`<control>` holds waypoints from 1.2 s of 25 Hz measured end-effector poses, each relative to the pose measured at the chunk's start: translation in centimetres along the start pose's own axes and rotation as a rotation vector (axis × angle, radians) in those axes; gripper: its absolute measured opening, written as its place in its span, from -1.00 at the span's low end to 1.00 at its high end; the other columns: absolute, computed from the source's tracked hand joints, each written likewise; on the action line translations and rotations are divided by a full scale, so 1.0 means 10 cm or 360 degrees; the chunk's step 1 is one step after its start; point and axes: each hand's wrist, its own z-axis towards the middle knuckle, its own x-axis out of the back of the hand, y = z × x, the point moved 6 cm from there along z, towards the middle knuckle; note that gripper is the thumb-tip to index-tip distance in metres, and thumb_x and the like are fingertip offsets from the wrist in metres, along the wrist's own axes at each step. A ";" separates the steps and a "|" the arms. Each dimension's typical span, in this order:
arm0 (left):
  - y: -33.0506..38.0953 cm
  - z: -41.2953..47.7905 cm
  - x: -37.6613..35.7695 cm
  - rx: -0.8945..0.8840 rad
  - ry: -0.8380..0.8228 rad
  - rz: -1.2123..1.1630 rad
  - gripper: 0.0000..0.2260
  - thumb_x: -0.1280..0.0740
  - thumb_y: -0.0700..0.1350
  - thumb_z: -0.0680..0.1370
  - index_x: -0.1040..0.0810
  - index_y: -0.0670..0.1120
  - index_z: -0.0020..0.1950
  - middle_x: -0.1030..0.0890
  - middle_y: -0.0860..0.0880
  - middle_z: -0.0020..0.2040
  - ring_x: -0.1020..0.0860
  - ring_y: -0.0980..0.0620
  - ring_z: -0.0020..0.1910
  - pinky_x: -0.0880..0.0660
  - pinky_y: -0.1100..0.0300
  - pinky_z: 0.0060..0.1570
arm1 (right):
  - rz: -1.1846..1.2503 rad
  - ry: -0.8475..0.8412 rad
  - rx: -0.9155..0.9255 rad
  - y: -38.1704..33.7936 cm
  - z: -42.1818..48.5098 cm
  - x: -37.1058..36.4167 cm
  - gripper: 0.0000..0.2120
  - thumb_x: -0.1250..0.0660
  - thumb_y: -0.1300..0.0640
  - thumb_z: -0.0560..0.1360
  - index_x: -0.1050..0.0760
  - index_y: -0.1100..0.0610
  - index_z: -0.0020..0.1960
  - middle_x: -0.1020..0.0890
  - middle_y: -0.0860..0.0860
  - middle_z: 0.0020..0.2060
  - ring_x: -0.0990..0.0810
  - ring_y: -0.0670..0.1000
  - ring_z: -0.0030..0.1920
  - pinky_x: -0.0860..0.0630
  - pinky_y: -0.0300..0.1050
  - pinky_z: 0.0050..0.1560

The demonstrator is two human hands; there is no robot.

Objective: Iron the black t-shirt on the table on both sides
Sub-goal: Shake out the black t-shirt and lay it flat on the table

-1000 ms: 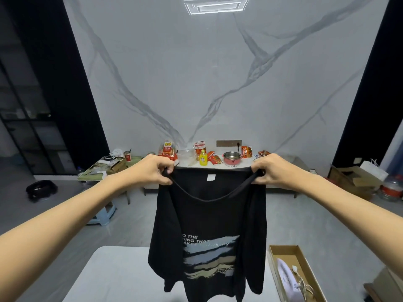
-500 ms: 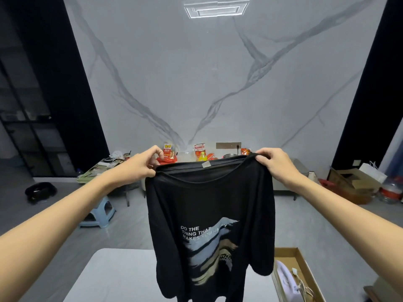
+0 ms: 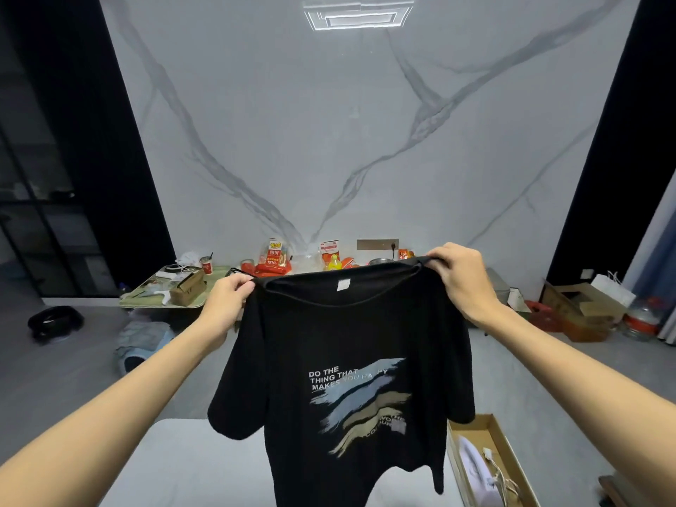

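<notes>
Now | left hand point(image 3: 228, 301), right hand point(image 3: 459, 279) pinch black t-shirt point(image 3: 347, 342) shoulders | over grey table point(image 3: 183, 462) | marble wall point(image 3: 329, 140)

The black t-shirt point(image 3: 351, 360) hangs upright above the table point(image 3: 183, 462), print (brushstrokes, white lettering) facing the camera.

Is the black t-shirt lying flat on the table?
No, the left hand and right hand hold the t-shirt up by its shoulders, above the table.

The black t-shirt point(image 3: 347, 342) hangs over the middle and right of the table point(image 3: 175, 466) and screens that side. Toward the left edge the surface shows bare, open to a hand. Just beside the right edge, a cardboard box point(image 3: 506, 448) holding an iron point(image 3: 473, 466) narrows the passage.
</notes>
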 end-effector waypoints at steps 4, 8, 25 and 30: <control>0.08 -0.01 -0.02 0.0034 -0.0140 -0.0403 -0.72 -0.13 -0.20 0.67 -0.48 -0.10 -0.21 -0.55 0.08 -0.35 -0.45 0.12 -0.30 -0.34 0.25 -0.28 | 0.0647 0.0066 -0.0583 0.23 -0.02 -0.03 -0.81 -0.25 0.24 0.56 -0.64 0.13 -0.06 -0.67 -0.04 -0.15 -0.58 -0.08 -0.10 -0.43 -0.33 -0.04; 0.34 -0.05 0.05 -0.0613 -0.0194 0.0425 -0.83 -0.37 -0.04 0.57 -0.51 0.01 -0.22 -0.56 0.13 -0.35 -0.44 0.20 -0.34 -0.35 0.27 -0.22 | 0.0927 0.0000 -0.0742 0.34 -0.03 -0.11 -0.80 -0.19 0.19 0.59 -0.58 0.18 -0.07 -0.63 0.03 -0.19 -0.53 -0.06 -0.15 -0.43 -0.15 -0.11; -0.63 0.17 0.78 0.0268 0.0811 0.0671 -0.70 -0.26 -0.02 0.61 -0.48 -0.19 -0.23 -0.52 -0.19 -0.22 -0.48 -0.28 -0.02 -0.29 0.00 -0.09 | 0.0360 -0.0108 -0.0561 0.02 -0.21 -0.54 -0.86 -0.41 0.34 0.44 -0.69 0.17 -0.07 -0.64 -0.03 -0.22 -0.55 -0.08 -0.16 -0.34 -0.49 -0.24; -0.78 0.23 0.46 -0.0051 -0.0107 0.0463 -0.56 -0.44 0.05 0.51 -0.30 -0.10 -0.39 -0.30 0.01 -0.44 -0.27 0.08 -0.41 -0.14 0.07 -0.29 | 0.0262 0.0026 -0.1338 0.84 -0.69 -0.95 -0.69 -0.21 0.32 0.51 -0.66 0.14 0.11 -0.67 0.14 0.04 -0.55 0.19 0.12 -0.41 -0.13 -0.01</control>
